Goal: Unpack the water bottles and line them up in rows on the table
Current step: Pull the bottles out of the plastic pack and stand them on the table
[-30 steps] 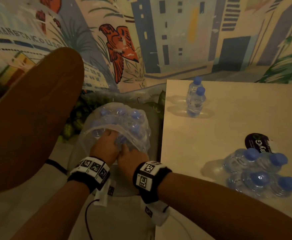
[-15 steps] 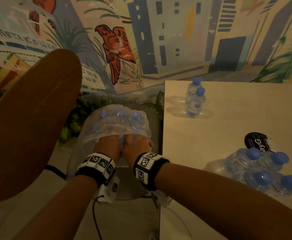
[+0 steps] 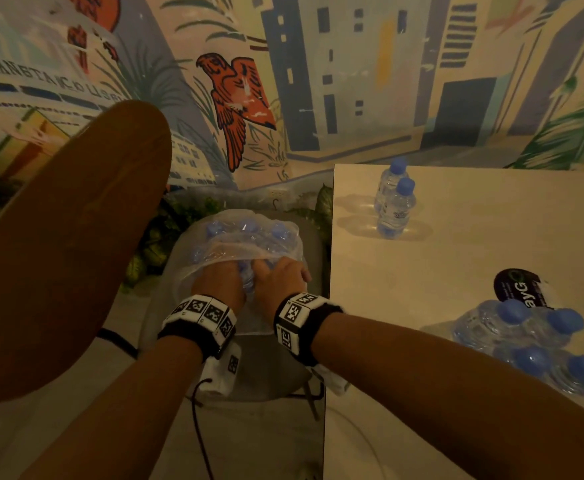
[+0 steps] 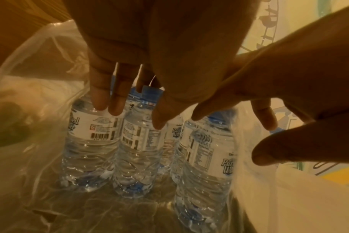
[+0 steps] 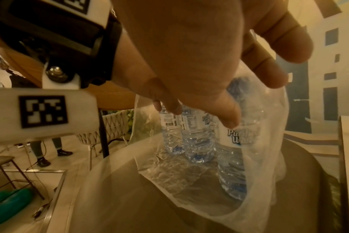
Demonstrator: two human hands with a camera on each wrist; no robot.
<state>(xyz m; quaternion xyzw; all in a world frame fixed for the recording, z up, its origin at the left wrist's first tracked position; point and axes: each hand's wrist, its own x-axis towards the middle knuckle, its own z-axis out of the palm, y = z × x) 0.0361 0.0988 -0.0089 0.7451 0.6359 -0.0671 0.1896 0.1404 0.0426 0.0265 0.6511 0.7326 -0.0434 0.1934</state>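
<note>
Leaning in at the far left of the head view is a round wooden tabletop (image 3: 58,244). Just right of it, a torn plastic pack (image 3: 249,237) of water bottles (image 4: 141,141) is standing upright on a grey seat (image 3: 266,368) beside the table. The left hand (image 3: 219,282) is reaching into the opening, its fingers (image 4: 99,97) extending straight down onto the shoulders of the bottles, not curling round any of them. The right hand (image 3: 278,277) is sitting close beside it, pinching the loose film at the pack's right edge between curled fingers (image 5: 273,74) and thumb. Further right, on the pale table (image 3: 457,244), two bottles (image 3: 392,202) are standing one behind the other near the far edge. A second wrapped pack (image 3: 533,344) is lying nearer the right edge.
</note>
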